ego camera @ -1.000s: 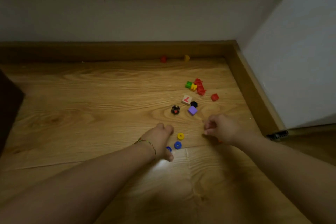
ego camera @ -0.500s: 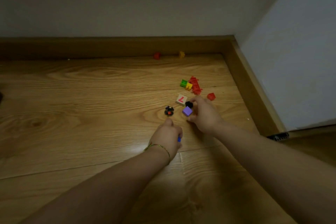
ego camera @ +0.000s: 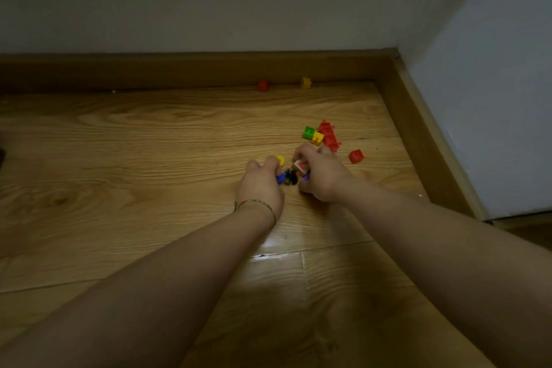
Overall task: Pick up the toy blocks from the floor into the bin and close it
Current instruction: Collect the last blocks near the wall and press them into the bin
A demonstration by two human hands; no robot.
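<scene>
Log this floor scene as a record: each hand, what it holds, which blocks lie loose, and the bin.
left hand: grips yellow ring and blue pieces
right hand: grips white number block
loose beyond hands: green block, yellow block, red cluster, red block
by baseboard: small red piece, small yellow piece
bin: not in view

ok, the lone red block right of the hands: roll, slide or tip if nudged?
The red block looks boxy and flat-faced, so it should slide on the glossy wood floor rather than roll. Small moulded plastic by the look, so probably light and stiff. It sits apart from the red pile, so likely lifts alone.
</scene>
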